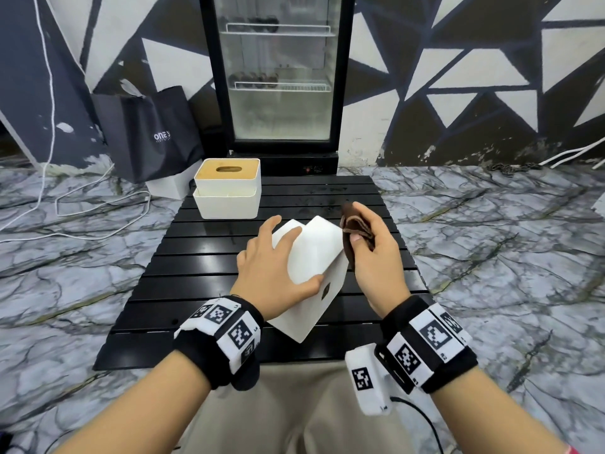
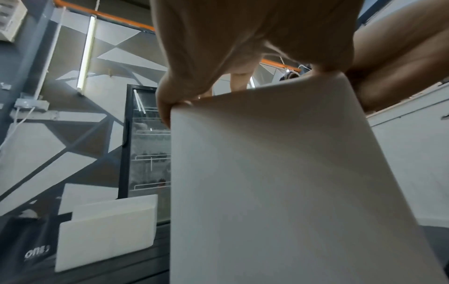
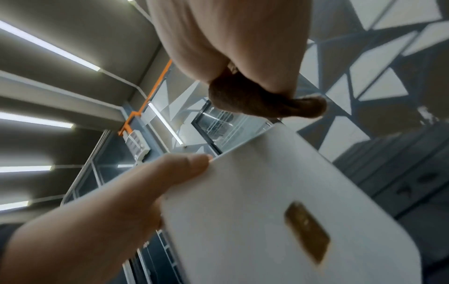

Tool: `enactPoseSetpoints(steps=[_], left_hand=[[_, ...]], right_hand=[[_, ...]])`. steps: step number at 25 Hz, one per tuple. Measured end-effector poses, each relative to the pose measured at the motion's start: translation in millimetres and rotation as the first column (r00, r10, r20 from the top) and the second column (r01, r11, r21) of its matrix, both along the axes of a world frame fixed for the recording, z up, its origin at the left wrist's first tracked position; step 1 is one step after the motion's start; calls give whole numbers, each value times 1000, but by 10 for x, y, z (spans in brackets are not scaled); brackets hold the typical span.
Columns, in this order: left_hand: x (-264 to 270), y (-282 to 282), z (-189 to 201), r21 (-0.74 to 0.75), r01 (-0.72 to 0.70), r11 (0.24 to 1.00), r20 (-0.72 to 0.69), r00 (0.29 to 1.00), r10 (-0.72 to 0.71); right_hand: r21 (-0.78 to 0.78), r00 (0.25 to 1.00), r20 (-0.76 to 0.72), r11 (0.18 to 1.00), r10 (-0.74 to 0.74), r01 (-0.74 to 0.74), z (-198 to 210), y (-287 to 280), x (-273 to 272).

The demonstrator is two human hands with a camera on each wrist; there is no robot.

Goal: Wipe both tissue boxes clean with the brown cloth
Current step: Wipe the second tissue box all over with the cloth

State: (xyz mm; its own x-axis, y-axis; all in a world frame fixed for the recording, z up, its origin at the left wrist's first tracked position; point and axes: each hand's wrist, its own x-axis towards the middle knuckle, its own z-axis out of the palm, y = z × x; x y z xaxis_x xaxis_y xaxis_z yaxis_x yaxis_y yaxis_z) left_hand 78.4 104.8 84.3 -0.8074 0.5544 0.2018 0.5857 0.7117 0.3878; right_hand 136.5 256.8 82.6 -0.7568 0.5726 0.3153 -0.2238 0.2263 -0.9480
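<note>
At the centre of the head view a slatted black tabletop (image 1: 203, 257) stands on a grey marble-patterned floor (image 1: 491, 224). In its upper left corner sits the second tissue box (image 1: 227, 191), white and rounded, with a wooden lid and an oval slot. Behind it, at the upper centre, stands a glass-door fridge (image 1: 278, 77) with wire shelves; a black paper bag (image 1: 150, 132) leans at the upper left, with white cables trailing over the floor beside it.

The nearer tissue box (image 1: 311, 273), smooth white with rounded corners and a small brown label, is tipped on an edge in the middle of the frame. The left hand (image 1: 275, 270) grips it, fingers spread across the top face and thumb curled over the near edge. The right hand (image 1: 370, 253) pinches the bunched brown cloth (image 1: 357, 231), soft and fuzzy, which lies against the box's upper right edge.

The glossy slats to the right of the hands and along the near edge are bare; the person's beige-clad lap meets the tabletop's front edge at the bottom.
</note>
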Motion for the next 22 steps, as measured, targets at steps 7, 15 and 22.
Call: enactPoseSetpoints(steps=[7, 15, 22], left_hand=[[-39, -64, -45, -75, -56, 996, -21, 998, 54], [-86, -94, -114, 53, -6, 999, -29, 1000, 8], [-86, -75, -110, 47, -11, 999, -31, 999, 12]], right_hand=[[511, 962, 248, 828, 115, -231, 55, -61, -103], [601, 935, 307, 726, 178, -335, 21, -72, -210], [688, 969, 222, 686, 112, -237, -89, -109, -235]])
